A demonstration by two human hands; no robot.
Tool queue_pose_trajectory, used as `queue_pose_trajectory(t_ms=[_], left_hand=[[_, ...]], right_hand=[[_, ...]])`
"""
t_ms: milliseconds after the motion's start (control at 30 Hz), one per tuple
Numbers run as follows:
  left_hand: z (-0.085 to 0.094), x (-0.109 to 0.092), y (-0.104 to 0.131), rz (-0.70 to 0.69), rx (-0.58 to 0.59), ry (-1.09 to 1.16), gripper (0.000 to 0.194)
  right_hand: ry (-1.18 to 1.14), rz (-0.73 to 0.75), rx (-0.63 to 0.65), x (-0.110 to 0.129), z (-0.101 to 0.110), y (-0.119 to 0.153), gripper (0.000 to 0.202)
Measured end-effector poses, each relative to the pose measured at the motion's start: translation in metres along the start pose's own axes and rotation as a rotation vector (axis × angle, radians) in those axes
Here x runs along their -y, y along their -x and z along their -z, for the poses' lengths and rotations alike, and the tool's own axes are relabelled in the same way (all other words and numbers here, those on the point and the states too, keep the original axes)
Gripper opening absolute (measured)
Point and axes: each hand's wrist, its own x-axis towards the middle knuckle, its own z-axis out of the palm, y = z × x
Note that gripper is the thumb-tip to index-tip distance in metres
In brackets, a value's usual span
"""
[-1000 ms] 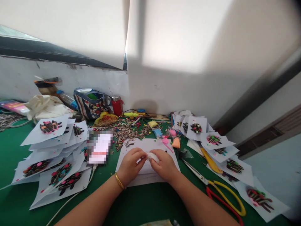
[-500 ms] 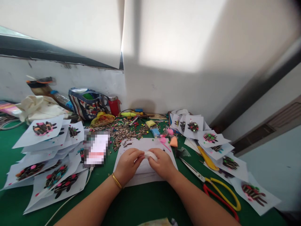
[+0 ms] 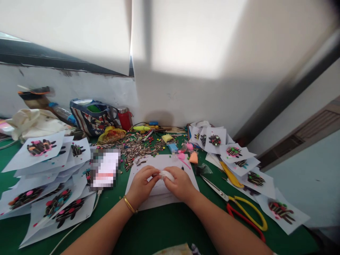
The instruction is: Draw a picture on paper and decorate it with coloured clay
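Observation:
Over a white paper sheet (image 3: 162,159), both hands meet on a small white crumpled wad (image 3: 167,174). Whether it is tissue or soft clay I cannot make out. My left hand (image 3: 141,186), with a gold bangle at the wrist, pinches its left end between thumb and fingertips. Curled around the right part is my right hand (image 3: 181,185), thumb on top. A few sunflower seeds (image 3: 140,161) lie on the sheet's upper left. Beyond its top right corner sit lumps of orange clay (image 3: 193,158), pink clay (image 3: 189,146) and blue clay (image 3: 173,148).
Scissors (image 3: 228,198) and a yellow-handled utility knife (image 3: 231,174) lie at right, beside overlapping seed-picture sheets (image 3: 261,187). More such sheets (image 3: 47,166) pile up at left, near a pixelated phone (image 3: 106,169) with a cable. Loose seeds (image 3: 135,147), a red flask (image 3: 124,119) and a striped bag (image 3: 92,117) stand behind.
The whole view has shifted, so table items appear a little further left. Both hands stay together on the white wad, with slight finger movement; more of it shows by the right thumb.

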Motion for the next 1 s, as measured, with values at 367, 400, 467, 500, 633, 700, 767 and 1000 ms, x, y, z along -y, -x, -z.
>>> queue_pose_trajectory(t_ms=[367, 400, 467, 500, 633, 700, 767, 1000], left_hand=[[0.0, -0.005, 0.002, -0.108, -0.01, -0.03, 0.026], [-0.001, -0.005, 0.002, -0.125, -0.011, -0.044, 0.028], [-0.001, -0.004, 0.004, -0.151, -0.015, -0.057, 0.029], [-0.001, -0.003, 0.004, -0.157, -0.018, -0.054, 0.028], [-0.001, -0.003, 0.004, -0.157, -0.053, -0.028, 0.024], [0.0, -0.005, 0.004, -0.143, -0.094, -0.025, 0.022], [0.001, -0.006, 0.003, -0.117, -0.141, -0.019, 0.02], [0.001, 0.002, 0.0, 0.055, -0.206, 0.045, 0.024]], right_hand=[[-0.398, -0.198, 0.018, -0.003, 0.001, -0.002, 0.022], [-0.492, -0.232, 0.031, -0.004, -0.001, -0.002, 0.025], [-0.669, -0.296, 0.072, -0.005, -0.004, -0.002, 0.031], [-0.739, -0.321, 0.091, -0.005, -0.006, -0.002, 0.033], [-0.911, -0.391, 0.138, -0.005, -0.01, -0.003, 0.037], [-0.987, -0.436, 0.131, -0.004, -0.009, -0.003, 0.037], [-1.077, -0.508, 0.095, -0.004, -0.008, -0.004, 0.037], [-1.006, -0.536, -0.062, -0.016, -0.007, -0.007, 0.034]])
